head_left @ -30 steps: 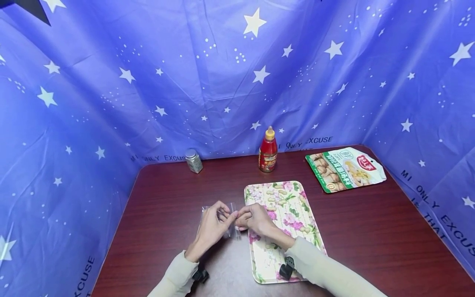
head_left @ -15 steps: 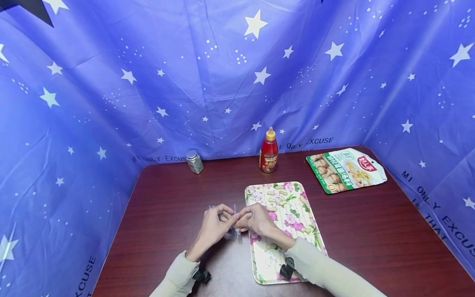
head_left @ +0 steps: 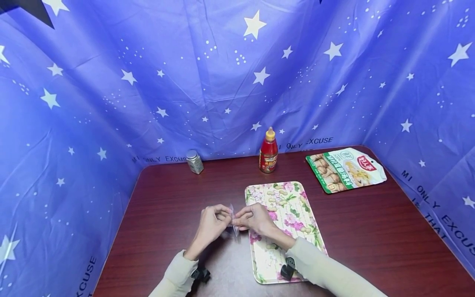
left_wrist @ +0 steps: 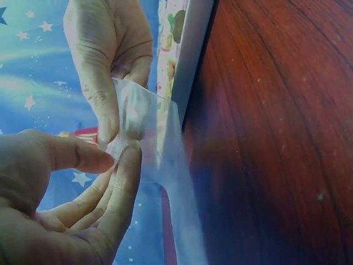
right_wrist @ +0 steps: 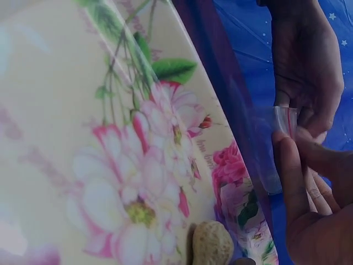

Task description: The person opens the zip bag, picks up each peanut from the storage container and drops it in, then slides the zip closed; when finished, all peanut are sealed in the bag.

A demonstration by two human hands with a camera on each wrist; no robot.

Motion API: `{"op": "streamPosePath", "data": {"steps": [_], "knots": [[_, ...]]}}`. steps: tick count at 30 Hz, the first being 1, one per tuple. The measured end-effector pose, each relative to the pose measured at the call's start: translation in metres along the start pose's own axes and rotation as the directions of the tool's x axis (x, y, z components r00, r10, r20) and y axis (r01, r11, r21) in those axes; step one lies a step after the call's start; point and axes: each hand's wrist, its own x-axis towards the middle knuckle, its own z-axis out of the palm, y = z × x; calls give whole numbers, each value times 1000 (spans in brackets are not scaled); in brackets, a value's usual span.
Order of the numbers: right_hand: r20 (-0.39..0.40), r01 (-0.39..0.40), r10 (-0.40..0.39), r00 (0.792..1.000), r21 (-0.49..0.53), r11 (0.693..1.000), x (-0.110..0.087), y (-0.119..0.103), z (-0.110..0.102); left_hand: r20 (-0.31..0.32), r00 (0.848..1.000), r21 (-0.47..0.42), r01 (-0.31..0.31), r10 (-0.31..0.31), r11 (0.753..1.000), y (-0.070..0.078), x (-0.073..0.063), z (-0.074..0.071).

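Note:
A clear plastic zip bag (left_wrist: pixel 174 160) stands between my two hands, left of the floral tray (head_left: pixel 264 268). My left hand (head_left: pixel 213 222) pinches the bag's edge between thumb and fingertips. Opposite it, my right hand (head_left: pixel 257 220) pinches the same edge, its fingertips close to those of the left. A red line runs along the bag's edge (right_wrist: pixel 287 121) in the right wrist view. Several peanuts lie on the tray, one peanut (right_wrist: pixel 212 243) near its edge. In the head view, most of the bag is hidden by the hands.
At the back of the dark red table (head_left: pixel 159 214) stand a small silver-lidded jar (head_left: pixel 194 161) and a red sauce bottle (head_left: pixel 268 152) with a yellow cap. A green-and-white food pouch (head_left: pixel 345 170) lies at the right. A blue star-patterned cloth (head_left: pixel 222 82) hangs around the table.
The bag has turned and now shows edge-on between the fingers, where its flat side spread out to the left before. My left hand shifted slightly left; my right hand stays nearly in place.

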Motion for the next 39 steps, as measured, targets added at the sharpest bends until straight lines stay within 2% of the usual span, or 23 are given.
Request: {"op": "streamPosePath", "data": {"steps": [8, 13, 17, 24, 28, 32, 35, 39], "knots": [[4, 36, -36, 999, 8, 999, -2, 0, -1, -7, 1000, -18, 0, 0, 1000, -1, -1, 0], [-22, 44, -44, 999, -20, 999, -2, 3, -3, -27, 1000, 21, -6, 6, 1000, -2, -2, 0], [-29, 32, -31, 999, 13, 999, -3, 4, -7, -51, 999, 40, 4, -2, 999, -3, -3, -4], [-51, 7, -5, 999, 32, 999, -3, 1, -14, -69, 998, -20, 7, -8, 1000, -3, -4, -8], [-47, 20, -18, 999, 27, 999, -4, -1, -16, -30, 999, -5, -44, 43, 999, -4, -4, -4], [-30, 66, -66, 997, -1, 998, -6, -1, -16, -21, 990, 41, -141, 142, 989, -4, -4, -2], [-21, 83, -83, 996, -4, 997, -7, -3, -16, 1, 971, 97, -238, 239, 966, -5, -3, -5], [-7, 93, -93, 996, 28, 995, -8, -7, -19, 110, 936, 177, -349, 334, 920, -7, 0, -8]]}}
